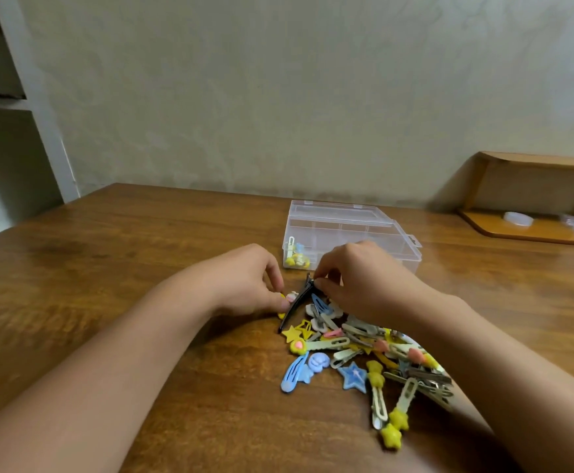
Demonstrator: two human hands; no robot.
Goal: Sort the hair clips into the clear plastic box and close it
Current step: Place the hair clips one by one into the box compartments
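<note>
Dozens of clips point(364, 349) sit in a loose pile on the table point(142, 254), near edge, right of centre: yellow stars, blue snap clips, pale green slides, grey metal ones, all overlapping. A blue star clip point(354, 376) and a blue snap clip point(294, 372) lie at the pile's near-left edge.

Black clip point(296, 307), long and thin, stands tilted at the pile's far-left corner, low end on the table, top end up between both hands.

Right hand point(364, 281) is curled, fingertips pinching the black clip's top end. Its forearm crosses over the pile's right side and hides part of it.

Left hand point(244, 281) is curled too, fingers down at the table just left of the black clip, pinching a small yellow-and-pink clip point(287, 298). Exact grip partly hidden by the fingers.

Box point(350, 233), clear plastic with dividers, sits on the table just beyond the hands, lid open and standing up behind it. A few clips, yellow and pale, are in its near-left compartment point(296, 256). Other compartments look bare as far as visible; the right hand covers part of the front.

Wall behind the table. Wooden corner shelf point(531, 199) at far right with a small clear round item point(518, 218) on it. White shelving point(12, 107) at far left.
</note>
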